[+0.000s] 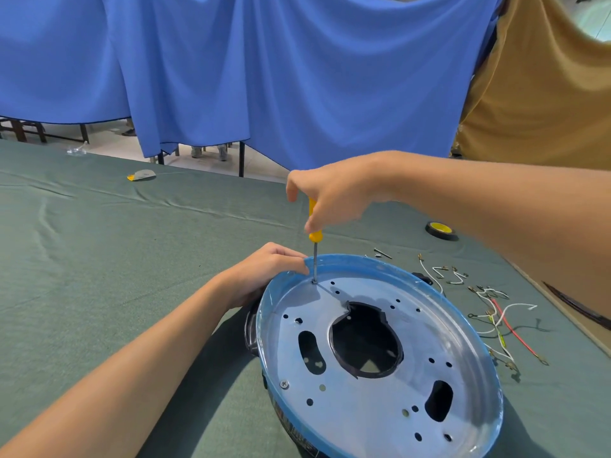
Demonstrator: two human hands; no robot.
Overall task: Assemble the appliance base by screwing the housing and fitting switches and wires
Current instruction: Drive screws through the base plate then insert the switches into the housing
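Observation:
The round appliance base [429, 385] lies on the green cloth, a metal plate with several holes and a blue rim. My right hand [334, 196] grips a yellow-handled screwdriver [313, 226] held upright, its tip in a hole near the far left rim. My left hand [264, 272] holds the rim right beside the screwdriver's tip. One screw [284, 384] sits in the plate near the left edge. Several loose wires [496, 312], white, red and yellow-green, lie to the right of the base.
A black and yellow tape roll [441, 230] lies at the back right. Small metal parts [383, 253] rest behind the base. A grey and yellow item [142, 175] and clear plastic [76, 149] sit far left. Blue [264, 77] and brown [545, 94] cloths hang behind the table.

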